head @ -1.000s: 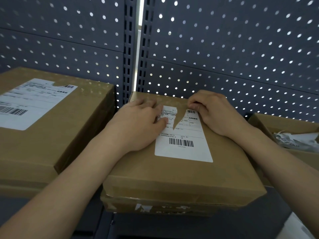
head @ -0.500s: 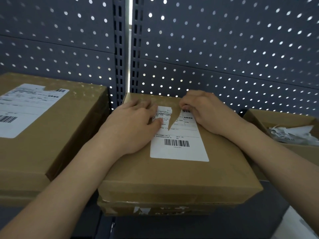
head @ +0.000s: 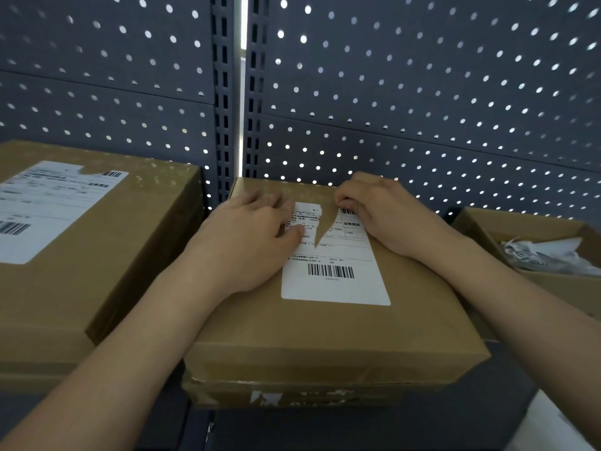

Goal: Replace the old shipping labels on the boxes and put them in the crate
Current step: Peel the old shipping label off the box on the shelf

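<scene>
Item 1 — box [head: 325,327]: brown cardboard, closed, lying directly under both hands and stacked on a lower box [head: 292,393] of like size whose front edge shows torn white scraps.

Item 2: shipping label [head: 335,281], white, stuck to the top of the box. It has 1 barcode near its lower edge and 1 V-shaped tear running down from its top edge, between the 2 hands.

Item 3: left hand [head: 247,236], palm down, fingers straight. It presses flat on the label's upper left part and the cardboard beside it, gripping nothing.

Item 4: right hand [head: 383,216], fingers curled. It pinches the label's top right piece at the torn edge, just across the tear from the left thumb.

Item 5: large box [head: 97,255], left of the left forearm, taller, carrying its own white label [head: 42,206] with a ragged top edge.

Item 6: open carton [head: 553,288], right of the right wrist, holding crumpled white paper scraps [head: 546,252].

Item 7 — perforated panel [head: 422,92]: dark grey, upright, beyond the fingertips, split by a slotted post [head: 224,92].
</scene>
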Motion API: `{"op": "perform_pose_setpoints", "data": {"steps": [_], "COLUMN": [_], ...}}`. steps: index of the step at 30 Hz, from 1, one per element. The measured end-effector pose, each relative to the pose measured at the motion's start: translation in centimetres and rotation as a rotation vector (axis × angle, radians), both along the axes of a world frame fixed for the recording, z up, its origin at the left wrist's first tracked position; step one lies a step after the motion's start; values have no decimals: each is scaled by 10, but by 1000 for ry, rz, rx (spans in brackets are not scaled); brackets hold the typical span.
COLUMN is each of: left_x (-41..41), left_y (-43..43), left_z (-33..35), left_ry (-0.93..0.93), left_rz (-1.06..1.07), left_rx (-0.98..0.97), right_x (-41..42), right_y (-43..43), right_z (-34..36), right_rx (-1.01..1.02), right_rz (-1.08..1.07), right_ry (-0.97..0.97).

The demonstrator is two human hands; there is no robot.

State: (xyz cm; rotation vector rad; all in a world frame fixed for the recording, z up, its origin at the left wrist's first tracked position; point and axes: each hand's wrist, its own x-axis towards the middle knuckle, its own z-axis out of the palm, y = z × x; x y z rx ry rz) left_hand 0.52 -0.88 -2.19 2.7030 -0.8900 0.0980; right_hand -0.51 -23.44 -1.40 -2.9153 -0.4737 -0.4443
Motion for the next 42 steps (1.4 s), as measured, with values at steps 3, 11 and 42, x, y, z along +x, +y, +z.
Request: {"op": "perform_pose_setpoints", "data": {"steps": [3,11,42], "left_x": [1,2,2], "left_y": [1,0,1], "left_z": [-1,-2,-2], "left_ry": [-4,-1,-2], "left_rz": [-1,-2,0], "left_rx": [-7,-8,3], "right_x": [3,-1,-4], "right_y": [2,0,-2], "right_z": [0,0,1], "right_rx": [-33,100,174], "right_rz": [-4,-35,-68], "right_ry": [26,34,55]}}
